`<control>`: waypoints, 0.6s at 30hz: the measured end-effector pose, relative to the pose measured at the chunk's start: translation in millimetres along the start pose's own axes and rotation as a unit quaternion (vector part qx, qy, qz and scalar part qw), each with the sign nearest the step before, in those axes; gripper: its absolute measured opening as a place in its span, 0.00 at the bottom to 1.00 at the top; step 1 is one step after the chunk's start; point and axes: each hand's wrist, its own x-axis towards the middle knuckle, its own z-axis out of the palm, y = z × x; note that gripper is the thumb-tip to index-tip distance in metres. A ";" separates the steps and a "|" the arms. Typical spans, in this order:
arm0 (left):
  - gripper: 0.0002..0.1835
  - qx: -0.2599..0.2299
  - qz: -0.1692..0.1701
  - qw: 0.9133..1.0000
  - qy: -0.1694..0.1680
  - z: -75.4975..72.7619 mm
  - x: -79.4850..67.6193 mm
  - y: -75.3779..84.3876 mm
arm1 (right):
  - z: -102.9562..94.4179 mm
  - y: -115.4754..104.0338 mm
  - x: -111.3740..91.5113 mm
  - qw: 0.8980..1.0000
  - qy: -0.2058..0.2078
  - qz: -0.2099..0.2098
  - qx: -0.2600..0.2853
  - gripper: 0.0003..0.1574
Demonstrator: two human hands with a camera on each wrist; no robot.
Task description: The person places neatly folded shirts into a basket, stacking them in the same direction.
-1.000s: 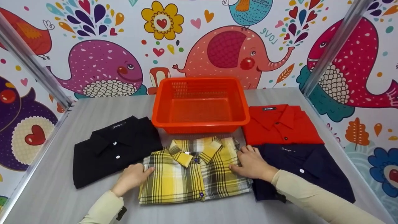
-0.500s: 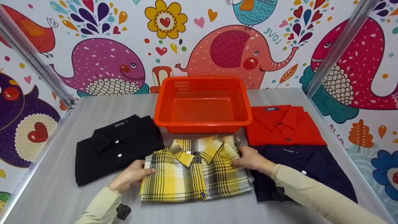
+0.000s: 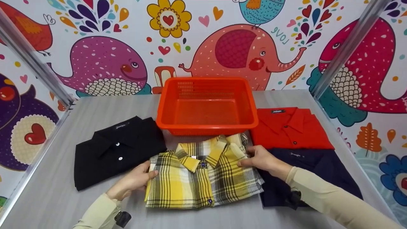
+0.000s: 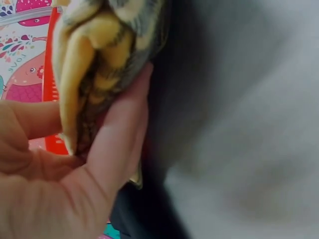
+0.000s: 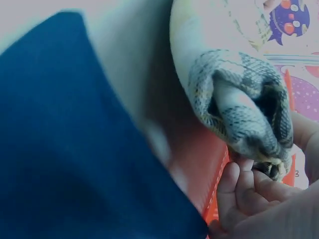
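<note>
A folded yellow, black and white plaid shirt (image 3: 187, 181) lies at the front middle in the head view, collar toward the basket. My left hand (image 3: 133, 179) grips its left edge, thumb on top and fingers underneath. In the left wrist view the folded edge of the plaid shirt (image 4: 107, 55) sits between thumb and fingers. At the opposite side my right hand (image 3: 265, 160) pinches the right edge, thumb on top. The right wrist view shows the rolled plaid layers (image 5: 244, 109) in that grip, with the fingers below. The shirt's right side looks raised off the table.
An orange plastic basket (image 3: 206, 127) stands behind the plaid shirt. To the left lies a folded black shirt (image 3: 127, 148). A folded red shirt (image 3: 305, 130) and a navy shirt (image 3: 327, 187) lie at the right, the navy one partly under my right forearm. Printed walls surround the grey table (image 3: 178, 219).
Both hands have taken hold of the plaid shirt's edges, fingers now underneath. Its right side has risen and the shirt has shifted slightly right. Basket and other shirts stay in place.
</note>
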 end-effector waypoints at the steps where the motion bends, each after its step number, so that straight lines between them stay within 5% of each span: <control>1: 0.29 -0.003 0.001 1.000 -0.006 -0.4 -0.8 0.9 | -0.2 -1.7 -2.2 1.000 -0.003 -0.001 0.000 0.17; 12: 0.33 -0.011 0.032 0.998 -0.043 -2.9 -10.3 15.1 | -10.4 -2.0 -23.0 0.999 0.002 -0.048 -0.004 0.23; 18: 0.29 0.005 0.061 0.997 -0.038 -7.7 -8.9 31.2 | -19.7 -7.5 -33.2 0.995 0.040 -0.090 -0.006 0.31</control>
